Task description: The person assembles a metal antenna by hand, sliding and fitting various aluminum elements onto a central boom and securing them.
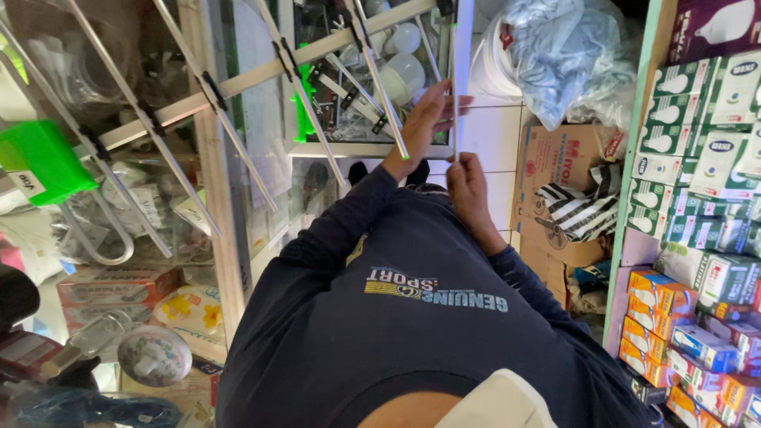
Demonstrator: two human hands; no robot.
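Currently: both hands on sliding glass door edge
I see left hand [424, 119] higher, right hand [468, 186] lower, both clamped on the upright glass door edge [460, 71]

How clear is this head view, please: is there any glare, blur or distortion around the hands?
Head view: even daylight, no hard shadows; the glass pane gives pale reflections that veil the goods behind it. The left hand and right hand on the white strip are slightly soft. The wide lens bends the edges, and the boxes lean.
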